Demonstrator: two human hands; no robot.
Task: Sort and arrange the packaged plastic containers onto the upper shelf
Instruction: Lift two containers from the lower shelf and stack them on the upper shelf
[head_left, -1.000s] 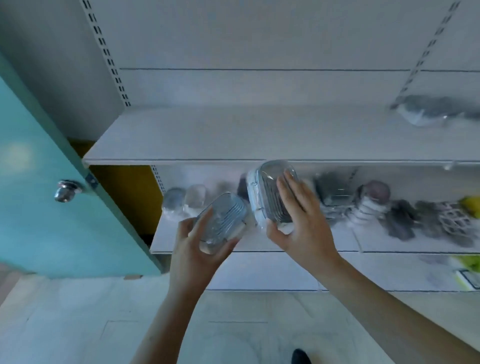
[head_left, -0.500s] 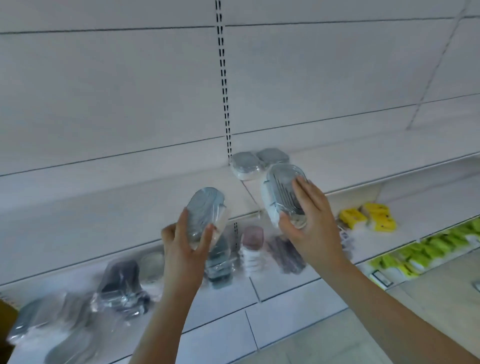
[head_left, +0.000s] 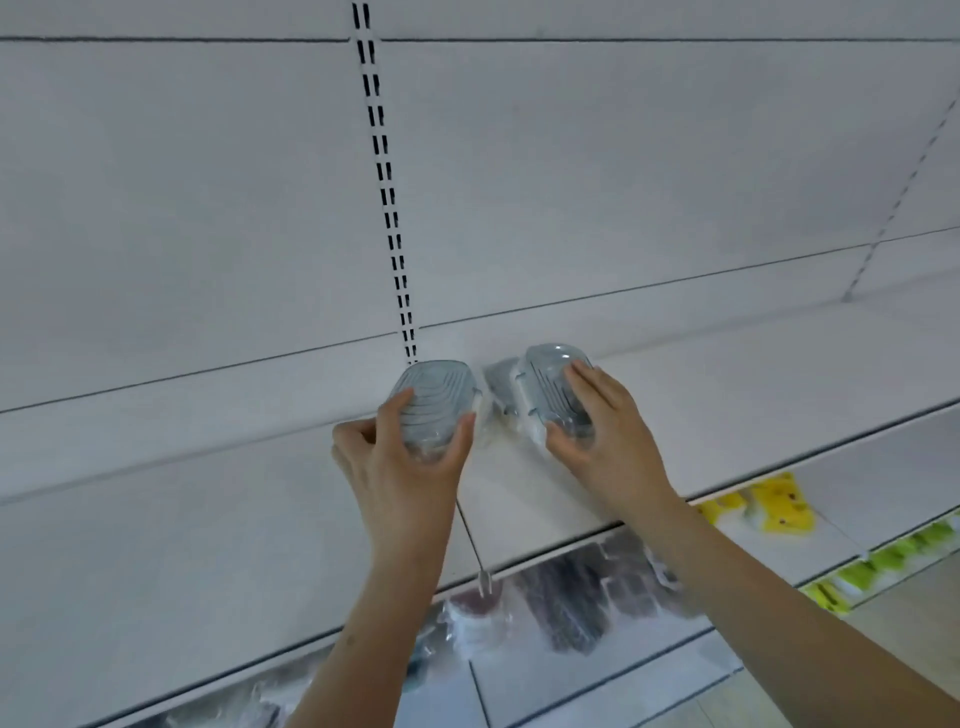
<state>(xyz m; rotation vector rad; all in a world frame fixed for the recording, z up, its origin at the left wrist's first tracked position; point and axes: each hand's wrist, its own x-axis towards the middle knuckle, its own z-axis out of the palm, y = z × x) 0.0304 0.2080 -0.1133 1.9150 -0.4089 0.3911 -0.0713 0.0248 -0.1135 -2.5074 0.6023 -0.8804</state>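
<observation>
My left hand (head_left: 402, 462) grips a clear ribbed oval plastic container (head_left: 434, 402) in film wrap, tilted on edge over the white upper shelf (head_left: 727, 374). My right hand (head_left: 608, 441) holds a second clear ribbed container (head_left: 550, 384), also on edge, just to the right. Behind and between them another wrapped container (head_left: 498, 376) lies on the shelf, mostly hidden. Both held containers are close to the shelf's back panel below the slotted upright (head_left: 387, 197); whether they touch the shelf I cannot tell.
On the lower shelf several wrapped dark and clear containers (head_left: 566, 597) lie under my arms. Yellow packets (head_left: 779, 506) and green packets (head_left: 883, 561) sit on lower shelves at the right. A thin metal divider pin (head_left: 483, 577) sticks out at the upper shelf's front edge.
My view has swung up and right from the lower shelf to the upper shelf. Both hands have carried their containers up and forward, beside the containers lying there.
</observation>
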